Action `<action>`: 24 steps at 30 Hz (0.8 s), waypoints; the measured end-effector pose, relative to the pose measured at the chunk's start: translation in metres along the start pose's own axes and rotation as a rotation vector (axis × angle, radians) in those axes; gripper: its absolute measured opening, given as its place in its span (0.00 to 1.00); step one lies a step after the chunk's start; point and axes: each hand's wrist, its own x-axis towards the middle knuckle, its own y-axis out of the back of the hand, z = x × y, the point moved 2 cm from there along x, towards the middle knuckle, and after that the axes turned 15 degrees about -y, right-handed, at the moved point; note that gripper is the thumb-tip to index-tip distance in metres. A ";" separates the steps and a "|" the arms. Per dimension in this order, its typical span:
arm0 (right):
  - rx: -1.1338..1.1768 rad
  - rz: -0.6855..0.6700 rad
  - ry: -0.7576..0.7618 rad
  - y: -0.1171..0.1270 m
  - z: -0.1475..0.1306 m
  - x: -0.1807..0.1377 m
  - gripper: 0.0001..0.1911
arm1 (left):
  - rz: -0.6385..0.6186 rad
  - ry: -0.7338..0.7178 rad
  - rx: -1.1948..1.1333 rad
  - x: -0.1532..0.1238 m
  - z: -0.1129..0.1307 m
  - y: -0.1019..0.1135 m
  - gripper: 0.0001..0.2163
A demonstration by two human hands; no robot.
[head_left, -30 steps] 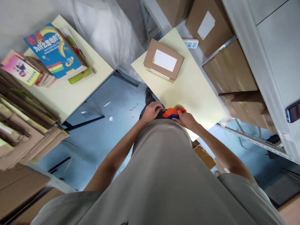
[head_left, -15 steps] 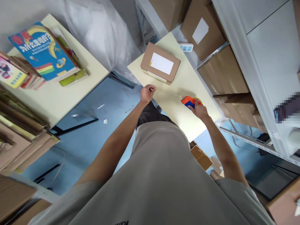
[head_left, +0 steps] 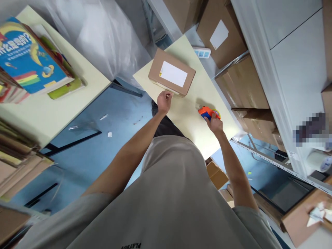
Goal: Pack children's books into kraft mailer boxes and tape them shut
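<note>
Tabletop: labelled box; right hand holds tape dispenser; shirt seemingly "PLAYBOY".

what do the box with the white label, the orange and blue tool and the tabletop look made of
Box: probably matte cardboard, from its plain brown faces and straight edges.
Orange and blue tool in the right hand: likely hard plastic, given the bright, even colours.
Tabletop: smooth and pale, perhaps laminated board; its core can't be told.
</note>
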 end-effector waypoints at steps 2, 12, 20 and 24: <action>-0.001 -0.008 -0.013 0.001 -0.003 0.002 0.41 | 0.011 0.005 0.002 0.001 0.000 -0.001 0.05; -0.002 0.016 -0.024 0.001 -0.012 -0.002 0.42 | 0.049 0.181 0.061 0.003 0.003 0.000 0.13; 0.092 0.051 -0.072 -0.010 -0.016 -0.011 0.42 | -0.025 0.509 -0.368 -0.007 0.001 0.013 0.16; 0.102 0.048 -0.083 -0.017 -0.020 -0.015 0.41 | -0.162 0.422 -0.446 0.007 0.023 -0.010 0.19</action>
